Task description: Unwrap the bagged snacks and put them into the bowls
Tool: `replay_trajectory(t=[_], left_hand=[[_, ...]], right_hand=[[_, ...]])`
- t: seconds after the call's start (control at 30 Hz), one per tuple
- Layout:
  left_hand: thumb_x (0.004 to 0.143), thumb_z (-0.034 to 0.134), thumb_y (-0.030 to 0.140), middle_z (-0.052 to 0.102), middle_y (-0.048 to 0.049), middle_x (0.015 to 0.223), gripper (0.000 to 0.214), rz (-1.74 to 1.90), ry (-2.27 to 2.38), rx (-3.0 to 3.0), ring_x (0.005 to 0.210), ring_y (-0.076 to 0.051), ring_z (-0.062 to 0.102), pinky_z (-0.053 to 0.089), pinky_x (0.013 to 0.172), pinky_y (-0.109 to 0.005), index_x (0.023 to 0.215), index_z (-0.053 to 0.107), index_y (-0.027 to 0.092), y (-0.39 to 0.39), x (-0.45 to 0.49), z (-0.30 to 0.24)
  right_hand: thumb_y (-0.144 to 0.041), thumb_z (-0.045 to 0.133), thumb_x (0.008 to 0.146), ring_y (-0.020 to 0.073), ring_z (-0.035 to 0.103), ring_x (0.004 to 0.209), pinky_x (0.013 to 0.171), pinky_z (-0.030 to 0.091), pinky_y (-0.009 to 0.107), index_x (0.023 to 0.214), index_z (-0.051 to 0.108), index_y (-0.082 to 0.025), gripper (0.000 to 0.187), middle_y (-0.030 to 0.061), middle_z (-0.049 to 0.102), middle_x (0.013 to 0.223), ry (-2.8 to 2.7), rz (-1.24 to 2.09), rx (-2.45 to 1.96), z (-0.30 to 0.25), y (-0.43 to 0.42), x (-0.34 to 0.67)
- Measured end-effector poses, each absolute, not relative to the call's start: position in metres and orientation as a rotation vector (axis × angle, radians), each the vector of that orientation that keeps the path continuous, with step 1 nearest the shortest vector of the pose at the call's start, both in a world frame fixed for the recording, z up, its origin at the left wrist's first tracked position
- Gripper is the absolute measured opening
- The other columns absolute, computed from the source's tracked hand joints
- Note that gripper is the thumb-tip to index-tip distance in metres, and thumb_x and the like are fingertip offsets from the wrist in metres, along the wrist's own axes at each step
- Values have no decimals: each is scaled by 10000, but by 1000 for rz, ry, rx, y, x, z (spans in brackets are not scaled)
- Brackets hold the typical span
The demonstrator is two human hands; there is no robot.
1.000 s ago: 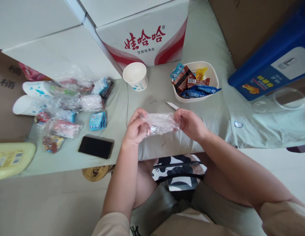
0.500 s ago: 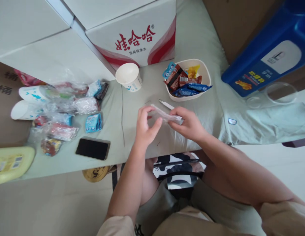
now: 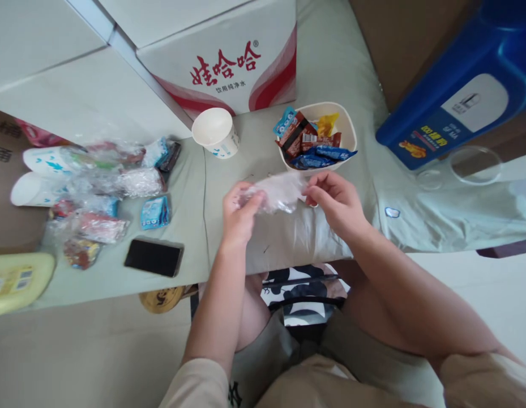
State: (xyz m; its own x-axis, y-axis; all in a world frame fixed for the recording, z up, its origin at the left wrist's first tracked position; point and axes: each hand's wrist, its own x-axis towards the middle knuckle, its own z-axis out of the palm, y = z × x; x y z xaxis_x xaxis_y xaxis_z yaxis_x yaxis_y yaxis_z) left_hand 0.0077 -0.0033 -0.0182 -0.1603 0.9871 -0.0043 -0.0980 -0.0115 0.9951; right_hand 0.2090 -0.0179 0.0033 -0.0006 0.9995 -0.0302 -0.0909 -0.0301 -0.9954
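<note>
A clear plastic bag is stretched out flat between my two hands, above the near part of the cloth-covered table. My left hand is closed on its left end, thumb on top. At the other end, my right hand pinches the bag's edge between thumb and fingers. Just behind the bag stands a white bowl with several snack packets in brown, blue and yellow wrappers. A paper cup stands to the left of the bowl. The bag and hands hide the table beneath them.
A phone and a blue packet lie to the left. Beyond them are bagged snacks with two tipped paper cups. A white carton stands behind; a big blue bottle and a clear plastic cup are at right.
The bag, a narrow folded strip before, is now spread wider. My right hand has turned and moved slightly right and up. The white stick-like thing behind the bag is now mostly covered.
</note>
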Motion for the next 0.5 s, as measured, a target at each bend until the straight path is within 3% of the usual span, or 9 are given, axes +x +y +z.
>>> replay_trajectory(t=[0.07,0.2,0.27,0.4,0.5], left_hand=[[637,859,419,523,68,674,430,1622,1397,978,568,-90,511,419,568,-227,801,512,225,4,-13,-22],[691,741,182,430,89,633,321,1887,1798,1004,582,-88,428,402,631,-255,739,426,217,26,-59,-11],[696,662,50,426,75,661,269,1971,1946,1293,641,-95,404,398,706,-273,710,443,205,46,-72,8],[689,680,-1,417,61,650,296,1457,2121,1795,694,-124,405,423,845,-318,654,473,207,114,-73,46],[600,728,-46,414,59,610,328,1030,2020,1918,835,-175,527,407,1057,-403,635,516,202,176,-67,48]], right_hand=[[-361,618,798,115,516,603,609,419,269,773,557,-219,157,-21,583,679,-1091,1315,-1180,2,-12,209],[-346,577,812,119,494,602,603,394,272,757,558,-214,143,-30,555,646,-1191,1402,-1176,-1,-3,200],[-334,555,827,120,494,617,607,386,272,771,563,-211,135,-30,558,665,-1272,1429,-1144,0,-3,194],[-318,538,828,118,491,608,593,370,268,776,563,-209,123,-32,566,669,-1409,1473,-1129,5,-6,186],[-315,531,834,114,482,591,582,361,264,771,558,-210,126,-34,573,660,-1452,1486,-1132,8,-6,186]])
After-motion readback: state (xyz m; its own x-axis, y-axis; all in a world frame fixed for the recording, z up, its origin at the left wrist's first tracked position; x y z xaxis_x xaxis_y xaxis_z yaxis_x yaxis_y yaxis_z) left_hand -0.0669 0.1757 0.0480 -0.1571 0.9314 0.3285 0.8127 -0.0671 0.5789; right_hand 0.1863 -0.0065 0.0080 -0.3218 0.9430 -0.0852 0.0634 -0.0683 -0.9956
